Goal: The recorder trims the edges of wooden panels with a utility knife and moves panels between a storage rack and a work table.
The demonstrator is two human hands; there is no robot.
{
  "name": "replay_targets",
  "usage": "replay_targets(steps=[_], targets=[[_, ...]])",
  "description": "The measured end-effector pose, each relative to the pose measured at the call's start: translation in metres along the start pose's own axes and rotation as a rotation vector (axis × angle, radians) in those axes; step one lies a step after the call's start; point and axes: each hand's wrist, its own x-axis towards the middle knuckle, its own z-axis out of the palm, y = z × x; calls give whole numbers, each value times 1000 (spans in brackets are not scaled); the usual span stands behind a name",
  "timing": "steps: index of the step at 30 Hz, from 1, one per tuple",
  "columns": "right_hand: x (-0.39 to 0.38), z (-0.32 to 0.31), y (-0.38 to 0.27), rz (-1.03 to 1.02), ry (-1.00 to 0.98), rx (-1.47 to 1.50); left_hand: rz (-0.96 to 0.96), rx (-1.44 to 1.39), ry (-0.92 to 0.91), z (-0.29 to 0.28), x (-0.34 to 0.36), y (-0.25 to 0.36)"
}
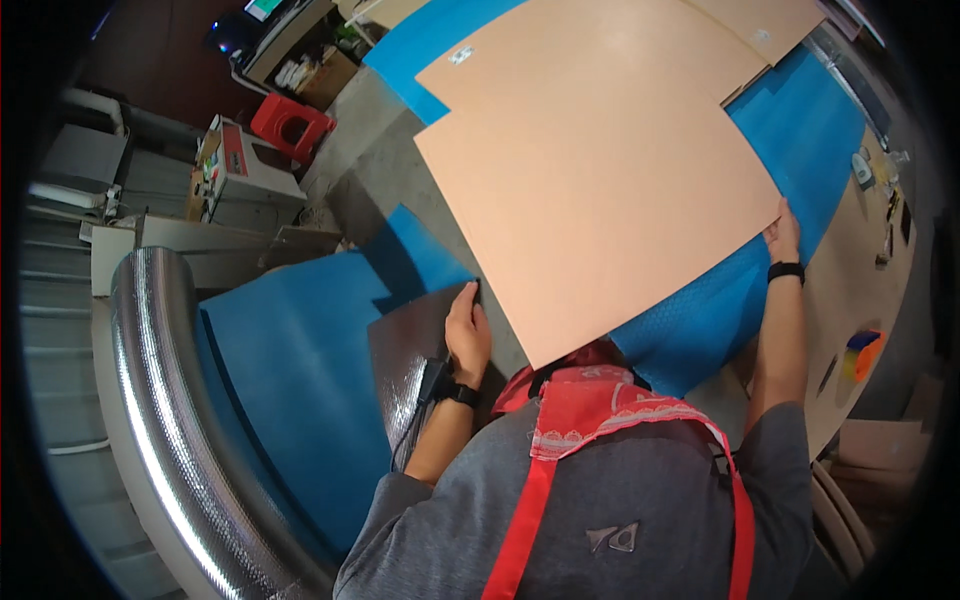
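A large peach-coloured flat sheet (590, 190) with a notched outline spreads across the upper middle, a small pale label near its far left corner. My right hand (783, 238) is closed on its right edge. Lower and to the left, my left hand (467, 338) is closed at the edge of a dark, shiny foil-faced sheet (395, 350); part of its grip is hidden. Blue textured sheeting (690, 310) shows beneath the peach sheet, on the right. Each wrist wears a black band.
At left, a thick silver foil roll (165, 370) lies beside another blue sheet (290, 320). A red stool (290, 127) and a white cabinet (250, 175) stand farther back. The tan table (830, 330) on the right bears small tools and an orange-and-blue tape dispenser (862, 355).
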Motion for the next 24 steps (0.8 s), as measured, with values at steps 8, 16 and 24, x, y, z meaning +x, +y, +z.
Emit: replay_targets(steps=[8, 16, 24], targets=[[6, 0, -14, -51, -30, -177, -717, -841, -261, -13, -36, 6], [2, -1, -12, -44, -56, -137, -901, -1219, -667, -16, -42, 68], [-10, -5, 1, -105, -73, -33, -776, -1168, -793, -17, -42, 68]])
